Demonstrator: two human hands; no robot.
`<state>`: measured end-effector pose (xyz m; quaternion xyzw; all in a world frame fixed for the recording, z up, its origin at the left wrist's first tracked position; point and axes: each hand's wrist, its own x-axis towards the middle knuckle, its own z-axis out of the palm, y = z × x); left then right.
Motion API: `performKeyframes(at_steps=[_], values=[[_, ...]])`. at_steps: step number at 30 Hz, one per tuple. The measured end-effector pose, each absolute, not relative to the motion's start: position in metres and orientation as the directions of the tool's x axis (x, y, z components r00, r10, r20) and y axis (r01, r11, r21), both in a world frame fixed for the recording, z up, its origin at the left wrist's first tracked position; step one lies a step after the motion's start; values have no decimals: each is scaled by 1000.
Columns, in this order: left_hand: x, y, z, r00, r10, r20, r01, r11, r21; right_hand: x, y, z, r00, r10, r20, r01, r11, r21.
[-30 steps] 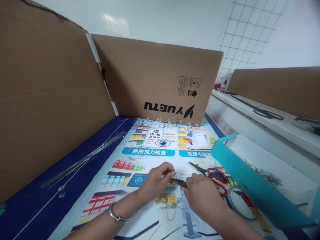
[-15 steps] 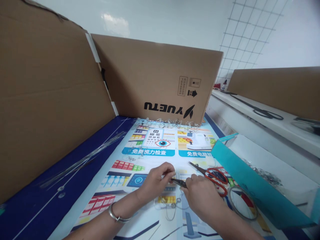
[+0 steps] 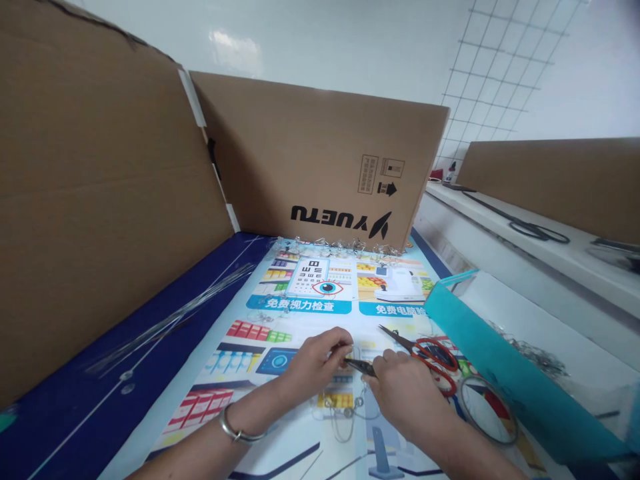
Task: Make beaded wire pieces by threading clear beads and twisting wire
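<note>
Near the middle of the printed sheet, my left hand pinches a thin piece of wire, its fingertips close to the plier tips. My right hand is wrapped round dark pliers, which point left toward those fingertips. Whether the jaws grip the wire is too small to tell. Below the hands, bent wire loops lie on the sheet. Red-handled scissors rest beyond my right hand, blades toward the upper left. A round coil lies right of my right wrist.
A teal box with tangled wire pieces stands at the right. Cardboard panels rise behind and at the left. Wire pieces line the back panel's foot. Long straight wires lie at the left. Black scissors rest on a white ledge.
The whole view has shifted slightly. Both hands keep nearly the same pose, with the pliers still at my left fingertips.
</note>
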<state>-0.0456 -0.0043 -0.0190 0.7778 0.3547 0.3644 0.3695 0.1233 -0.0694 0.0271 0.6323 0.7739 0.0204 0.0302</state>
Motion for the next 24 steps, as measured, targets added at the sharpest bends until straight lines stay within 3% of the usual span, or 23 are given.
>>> performKeyframes(at_steps=[9, 13, 20, 24], values=[[-45, -4, -19, 479, 806, 347, 302, -522, 797, 125, -69, 20, -206, 978, 14, 976, 205, 71], [-46, -1, -17, 409, 850, 331, 280, -463, 841, 130, -67, 18, -196, 979, 49, 980, 194, 33], [-47, 11, -24, 217, 951, 220, 227, -268, 936, 142, -55, 8, -105, 988, 114, 930, 138, -340], [-46, 11, -27, 200, 960, 195, 177, -231, 957, 140, -52, 0, -58, 989, 135, 876, 115, -469]])
